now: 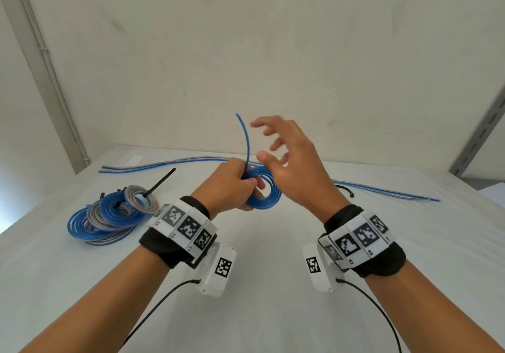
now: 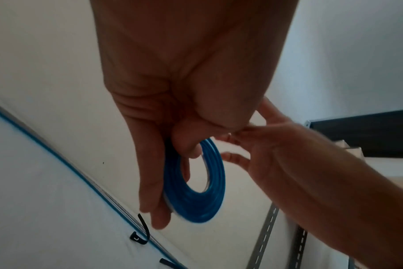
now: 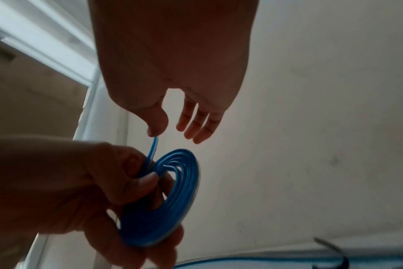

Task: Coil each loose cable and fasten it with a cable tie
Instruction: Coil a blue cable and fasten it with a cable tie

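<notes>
A white counter (image 1: 273, 257) meets a pale wall. At frame centre, the left hand (image 1: 226, 186) grips a blue cable coil (image 1: 263, 188) on edge, its free tail (image 1: 246, 139) pointing up. The right hand (image 1: 295, 161) hovers beside it, fingers spread, holding nothing. Only the head view shows the tied coils (image 1: 112, 216) at left.

Blue coil (image 1: 263, 187), blue and grey coils (image 1: 114, 213), black tie (image 1: 159, 182), white table (image 1: 273, 243).
</notes>
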